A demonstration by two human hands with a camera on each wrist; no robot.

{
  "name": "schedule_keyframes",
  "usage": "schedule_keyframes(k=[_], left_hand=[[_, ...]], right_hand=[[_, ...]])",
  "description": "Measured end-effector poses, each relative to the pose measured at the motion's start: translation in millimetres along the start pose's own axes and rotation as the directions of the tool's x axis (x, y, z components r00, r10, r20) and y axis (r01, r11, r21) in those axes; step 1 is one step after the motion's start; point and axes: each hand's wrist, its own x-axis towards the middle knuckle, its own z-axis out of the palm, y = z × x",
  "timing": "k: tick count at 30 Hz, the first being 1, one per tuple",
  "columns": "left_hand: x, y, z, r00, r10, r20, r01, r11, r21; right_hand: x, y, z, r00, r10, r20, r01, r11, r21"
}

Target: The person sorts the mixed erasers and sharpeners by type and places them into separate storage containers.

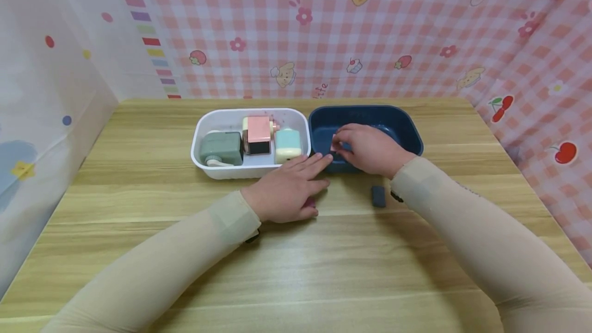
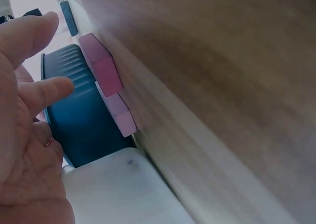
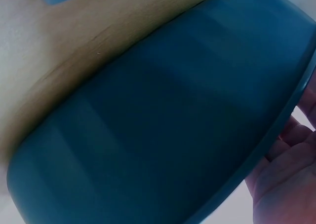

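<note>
My left hand point(image 1: 289, 189) lies palm down with its fingers extended, fingertips at the near rims of the white bin point(image 1: 213, 172) and the dark blue bin point(image 1: 411, 132). In the left wrist view, a deep pink block point(image 2: 107, 76) and a paler pink block point(image 2: 121, 114) lie beside the blue bin, near that hand's fingers. My right hand point(image 1: 370, 148) reaches over the blue bin's near side and pinches a small pale pink piece point(image 1: 334, 144) between thumb and fingers. The fingers cover most of that piece.
In the white bin sit a grey-green box-shaped item point(image 1: 222, 147), a pink and black one point(image 1: 259, 132) and a teal and cream one point(image 1: 288, 145). A dark grey block point(image 1: 378, 196) lies on the wooden table point(image 1: 296, 281) below the right wrist. Printed cloth hangs behind.
</note>
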Motion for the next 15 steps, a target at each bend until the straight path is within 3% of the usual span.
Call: schedule_keyframes(k=[15], left_hand=[[0.1, 0.3, 1.3, 1.0, -0.001, -0.008, 0.001, 1.0, 0.012]], right_hand=[[1.3, 0.5, 1.2, 1.0, -0.003, -0.001, 0.003, 1.0, 0.012]])
